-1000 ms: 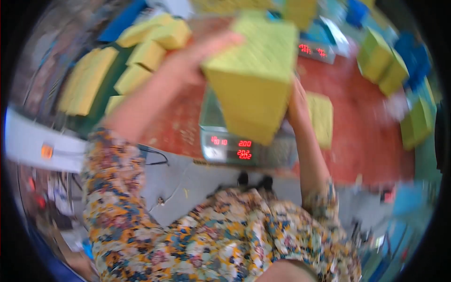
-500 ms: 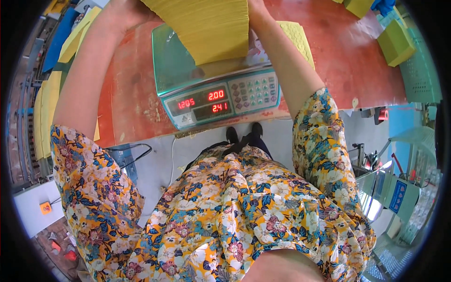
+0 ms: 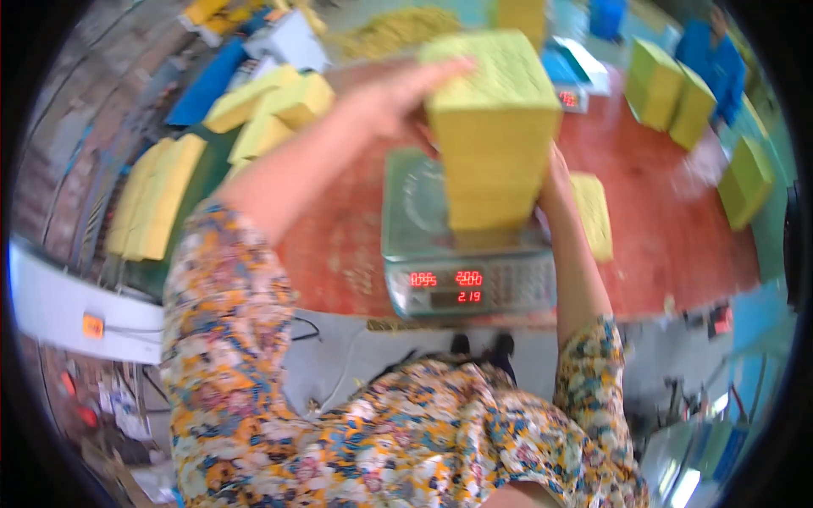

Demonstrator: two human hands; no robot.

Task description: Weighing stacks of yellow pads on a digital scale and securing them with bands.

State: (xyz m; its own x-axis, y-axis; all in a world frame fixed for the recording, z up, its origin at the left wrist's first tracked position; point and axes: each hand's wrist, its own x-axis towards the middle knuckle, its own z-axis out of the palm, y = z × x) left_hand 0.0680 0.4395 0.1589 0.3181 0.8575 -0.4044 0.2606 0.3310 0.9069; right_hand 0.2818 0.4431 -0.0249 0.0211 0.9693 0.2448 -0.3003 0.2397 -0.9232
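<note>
A tall stack of yellow paper (image 3: 495,165) stands upright over the platform of a digital scale (image 3: 412,207), whose red figures are lit. My left hand (image 3: 415,93) grips the stack's upper left side, with a finger or thumb lying over its top edge. Against its right side my right hand (image 3: 555,182) is closed, its fingers partly hidden behind the stack. Both hands are a little blurred. Just right of the scale, a flatter yellow pad (image 3: 591,216) lies on the red table (image 3: 652,229).
Several yellow blocks (image 3: 157,199) lie to the left, beside a blue panel (image 3: 207,85). Far right stand more yellow blocks (image 3: 652,85), near a person in blue (image 3: 716,63). Behind the stack are a second scale (image 3: 569,100) and a yellow heap (image 3: 398,32).
The stack now stands upright at the scale, where before it was tilted at the picture's top edge. My view has lifted, showing more of the table's far side. The scale's figures have changed.
</note>
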